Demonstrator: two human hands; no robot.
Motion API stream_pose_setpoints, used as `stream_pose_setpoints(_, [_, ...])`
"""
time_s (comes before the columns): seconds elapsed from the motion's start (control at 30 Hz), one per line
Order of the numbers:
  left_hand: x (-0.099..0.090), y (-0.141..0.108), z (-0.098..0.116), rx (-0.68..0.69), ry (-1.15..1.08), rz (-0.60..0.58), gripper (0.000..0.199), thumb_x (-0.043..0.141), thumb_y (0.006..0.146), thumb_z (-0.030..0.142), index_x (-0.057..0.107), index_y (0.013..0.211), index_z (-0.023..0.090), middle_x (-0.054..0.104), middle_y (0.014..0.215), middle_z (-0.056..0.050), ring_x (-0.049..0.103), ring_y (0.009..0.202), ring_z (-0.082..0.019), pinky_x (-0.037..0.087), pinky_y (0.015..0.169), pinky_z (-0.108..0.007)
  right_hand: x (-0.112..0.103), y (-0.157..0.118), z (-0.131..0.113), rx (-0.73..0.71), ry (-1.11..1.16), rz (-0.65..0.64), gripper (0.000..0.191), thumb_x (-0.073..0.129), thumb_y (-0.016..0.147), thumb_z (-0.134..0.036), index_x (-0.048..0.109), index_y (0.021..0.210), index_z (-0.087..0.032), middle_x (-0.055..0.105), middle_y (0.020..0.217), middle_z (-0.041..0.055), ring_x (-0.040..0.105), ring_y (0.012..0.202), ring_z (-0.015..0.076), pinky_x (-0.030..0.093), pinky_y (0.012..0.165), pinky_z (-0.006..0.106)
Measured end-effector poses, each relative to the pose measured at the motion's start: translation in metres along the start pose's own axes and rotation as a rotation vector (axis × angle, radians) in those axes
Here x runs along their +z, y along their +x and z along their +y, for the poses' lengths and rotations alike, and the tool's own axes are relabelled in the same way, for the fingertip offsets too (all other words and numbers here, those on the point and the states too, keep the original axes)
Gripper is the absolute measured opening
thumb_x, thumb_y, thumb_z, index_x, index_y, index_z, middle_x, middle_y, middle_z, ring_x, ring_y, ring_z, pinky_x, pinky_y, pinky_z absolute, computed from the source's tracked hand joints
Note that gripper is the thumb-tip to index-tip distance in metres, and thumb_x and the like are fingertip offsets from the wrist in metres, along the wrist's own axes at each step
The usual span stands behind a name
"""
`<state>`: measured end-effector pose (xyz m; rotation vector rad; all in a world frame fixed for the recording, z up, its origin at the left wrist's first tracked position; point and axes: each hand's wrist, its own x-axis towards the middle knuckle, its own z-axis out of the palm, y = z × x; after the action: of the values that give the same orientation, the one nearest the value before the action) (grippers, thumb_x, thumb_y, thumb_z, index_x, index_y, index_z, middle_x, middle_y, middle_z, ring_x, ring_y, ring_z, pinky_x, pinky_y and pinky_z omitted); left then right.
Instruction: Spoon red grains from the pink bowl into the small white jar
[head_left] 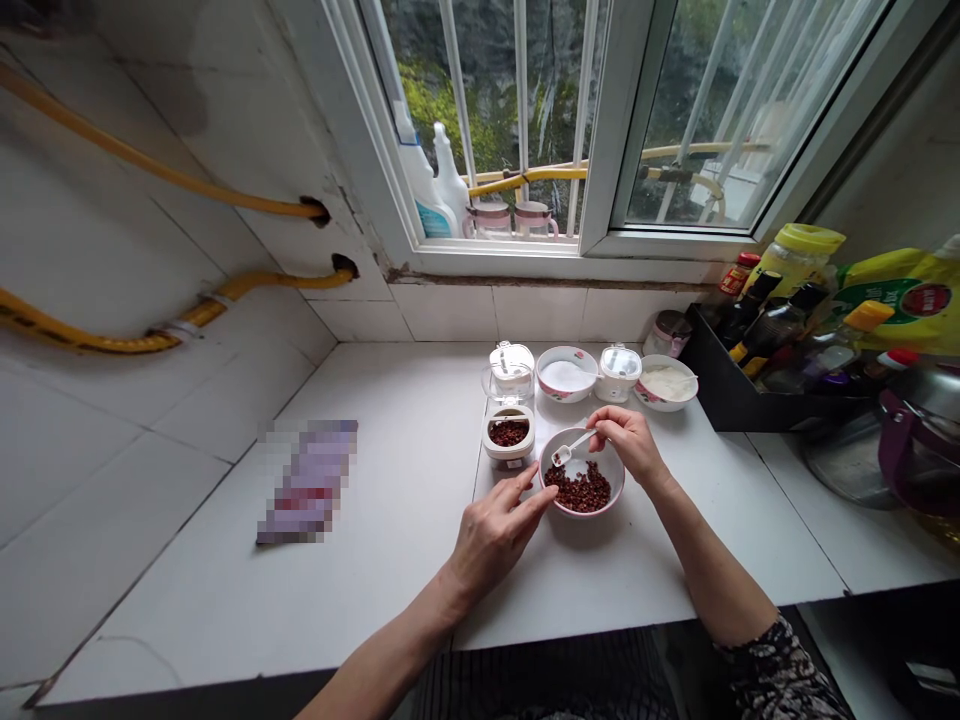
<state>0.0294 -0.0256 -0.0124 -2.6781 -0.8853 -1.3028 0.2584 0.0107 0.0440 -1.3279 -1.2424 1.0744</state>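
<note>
A pink-rimmed bowl (620, 480) holds dark red, dried peppercorn-like pieces (581, 490). My right hand (630, 440) pinches the handle of a small white spoon (562, 456), whose head is inside the bowl near its back left. The fingers of my left hand (499, 525) are spread, their tips at the bowl's left rim. Just left of the bowl stands an open white jar (510, 452) with similar dark red pieces in it. Behind are a bowl of white grains (568, 376), a white lidded jar (619, 372), a bowl of off-white powder (667, 383) and another white jar (511, 365).
A purple packet (311, 482), blurred, lies on the white counter (405, 560) at left. At right, a black box (724, 390) holds bottles, beside a glass-lidded pot (847, 455). Spray bottles (442, 185) stand at the window.
</note>
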Motion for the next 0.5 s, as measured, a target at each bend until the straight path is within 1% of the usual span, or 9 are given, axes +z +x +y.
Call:
stream_pose_setpoints(0.13, [0.0,0.0,0.0,0.007,0.004,0.017,0.023,0.055,0.096,0.015,0.069,0.112,0.02,0.068,0.121,-0.014,0.07,0.093,-0.019,0.059,0.073,-0.028,0.007,-0.001,-0.008,-0.048,0.048,0.021,0.017,0.057,0.073,-0.034,0.063,0.076,-0.019,0.065,0.056,0.0,0.06,0.056,0.0152,0.05,0.063,0.03])
stream_pose_setpoints(0.2, [0.001,0.0,0.0,0.009,0.003,0.02,0.023,0.055,0.096,0.014,0.069,0.113,0.02,0.068,0.121,-0.014,0.07,0.093,-0.019,0.059,0.073,-0.028,0.016,-0.004,-0.014,-0.104,0.045,0.029,0.019,0.056,0.079,-0.035,0.063,0.083,-0.019,0.069,0.062,0.0016,0.064,0.063,0.0167,0.052,0.068,0.031])
stream_pose_setpoints(0.27, [0.001,0.0,0.0,0.007,0.002,0.022,0.023,0.054,0.096,0.015,0.069,0.113,0.02,0.068,0.122,-0.014,0.07,0.093,-0.019,0.059,0.073,-0.028,0.026,-0.007,-0.019,-0.185,-0.016,0.033,0.019,0.053,0.086,-0.035,0.063,0.089,-0.019,0.072,0.071,0.0036,0.067,0.07,0.0178,0.052,0.073,0.032])
stream_pose_setpoints(0.33, [0.001,0.0,0.0,0.005,0.008,0.026,0.023,0.053,0.096,0.015,0.069,0.113,0.021,0.068,0.121,-0.014,0.07,0.093,-0.019,0.059,0.072,-0.027,0.036,-0.01,-0.022,-0.34,-0.17,0.05,0.016,0.051,0.092,-0.031,0.063,0.093,-0.02,0.075,0.077,0.0047,0.069,0.076,0.0185,0.051,0.083,0.036])
stream_pose_setpoints(0.4, [0.002,0.001,0.0,0.005,0.017,0.03,0.023,0.052,0.097,0.016,0.069,0.112,0.021,0.069,0.12,-0.013,0.07,0.091,-0.018,0.059,0.071,-0.027,0.042,-0.012,-0.021,-0.573,-0.382,0.039,0.015,0.048,0.094,-0.022,0.063,0.094,-0.021,0.076,0.082,0.0042,0.068,0.077,0.0182,0.046,0.094,0.042])
stream_pose_setpoints(0.47, [0.002,0.001,0.0,0.006,0.023,0.03,0.023,0.051,0.098,0.016,0.069,0.111,0.021,0.069,0.12,-0.013,0.07,0.089,-0.017,0.058,0.069,-0.026,0.044,-0.013,-0.019,-0.804,-0.578,0.001,0.019,0.046,0.093,-0.013,0.063,0.094,-0.021,0.076,0.08,0.0025,0.067,0.074,0.0177,0.041,0.101,0.045])
stream_pose_setpoints(0.5, [0.002,0.001,0.0,0.009,0.023,0.031,0.023,0.051,0.098,0.016,0.069,0.111,0.021,0.068,0.12,-0.013,0.07,0.088,-0.017,0.058,0.068,-0.025,0.043,-0.014,-0.019,-0.887,-0.646,-0.018,0.021,0.045,0.092,-0.01,0.063,0.094,-0.021,0.075,0.08,0.0018,0.066,0.074,0.0176,0.04,0.101,0.045])
